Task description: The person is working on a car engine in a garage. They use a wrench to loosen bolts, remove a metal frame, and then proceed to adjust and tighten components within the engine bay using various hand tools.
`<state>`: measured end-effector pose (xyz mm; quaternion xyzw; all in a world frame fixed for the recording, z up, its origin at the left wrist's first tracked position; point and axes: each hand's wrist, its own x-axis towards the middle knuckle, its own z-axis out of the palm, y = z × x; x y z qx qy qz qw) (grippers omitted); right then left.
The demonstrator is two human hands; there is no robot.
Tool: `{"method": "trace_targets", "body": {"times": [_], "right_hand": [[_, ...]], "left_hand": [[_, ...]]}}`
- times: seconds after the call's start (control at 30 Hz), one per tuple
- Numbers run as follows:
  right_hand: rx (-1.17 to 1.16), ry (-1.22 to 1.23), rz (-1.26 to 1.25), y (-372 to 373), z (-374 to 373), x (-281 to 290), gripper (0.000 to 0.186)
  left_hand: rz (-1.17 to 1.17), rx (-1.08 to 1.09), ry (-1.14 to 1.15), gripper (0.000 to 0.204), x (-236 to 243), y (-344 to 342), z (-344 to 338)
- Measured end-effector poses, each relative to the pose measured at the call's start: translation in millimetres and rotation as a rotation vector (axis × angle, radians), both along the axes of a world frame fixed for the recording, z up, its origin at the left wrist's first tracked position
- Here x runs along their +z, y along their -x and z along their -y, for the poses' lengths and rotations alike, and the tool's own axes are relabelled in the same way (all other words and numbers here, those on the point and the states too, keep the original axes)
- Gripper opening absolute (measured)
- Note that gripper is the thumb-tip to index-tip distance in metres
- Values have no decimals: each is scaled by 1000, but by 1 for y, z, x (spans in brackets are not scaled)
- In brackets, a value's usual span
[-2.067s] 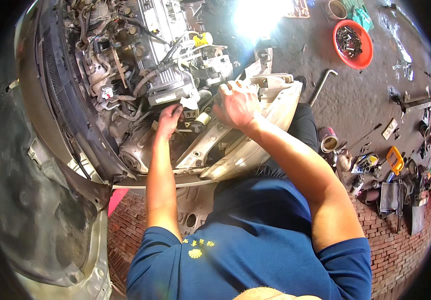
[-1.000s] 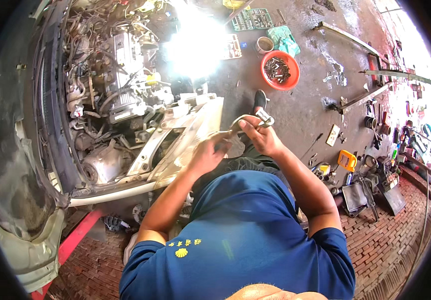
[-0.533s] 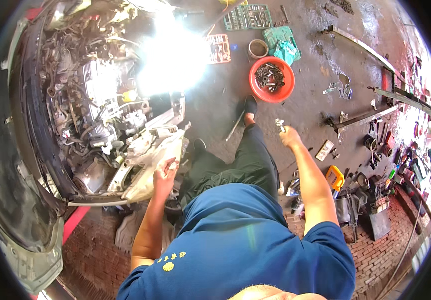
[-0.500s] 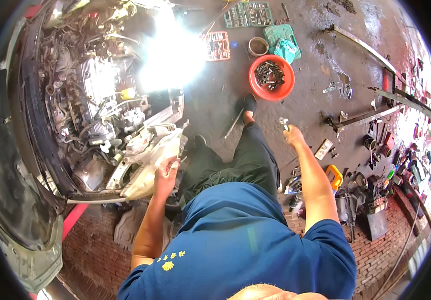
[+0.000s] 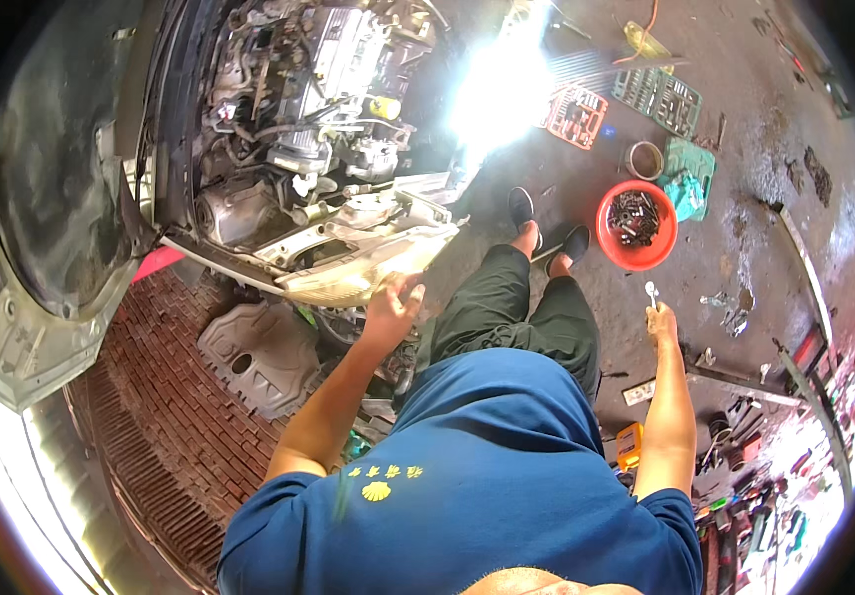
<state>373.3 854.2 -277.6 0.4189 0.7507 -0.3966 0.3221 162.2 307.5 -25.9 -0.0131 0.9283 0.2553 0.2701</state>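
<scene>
My left hand [image 5: 393, 309] is beside the lower edge of a car headlight [image 5: 373, 266], its thumb and forefinger apart and nothing visible in it. Whether its fingertips touch the lens is hard to tell. My right hand [image 5: 661, 323] is closed round a chrome ratchet [image 5: 651, 290], whose round head sticks out beyond the fingers. Past that hand, a red basin [image 5: 637, 262] full of loose bolts or sockets stands on the floor.
The opened engine bay [image 5: 318, 99] fills the upper left. A grey plastic cover [image 5: 259, 352] lies on the brick floor. Beyond my feet are an orange socket case [image 5: 575, 117], a green socket case [image 5: 657, 99] and a round can [image 5: 643, 163]. Metal bars [image 5: 812, 268] stand right.
The view has turned, so the car and basin sit differently in it. My feet are now closer together. My left hand's fingers have come apart near the headlight; the ratchet stays in my right.
</scene>
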Motion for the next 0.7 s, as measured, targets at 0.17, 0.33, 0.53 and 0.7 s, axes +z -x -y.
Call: {"method": "trace_targets", "body": {"times": [0.17, 0.33, 0.53, 0.7], "right_hand": [[-1, 145, -118, 90, 33, 60, 34], [133, 66, -101, 120, 45, 94, 34], [244, -125, 44, 128, 63, 109, 33], [443, -174, 74, 144, 51, 95, 39]], "left_hand": [[-455, -209, 27, 34, -47, 50, 34], [-410, -178, 19, 32, -77, 110, 78], [-393, -477, 79, 28, -83, 94, 113], [-410, -420, -8, 22, -80, 105, 111]]}}
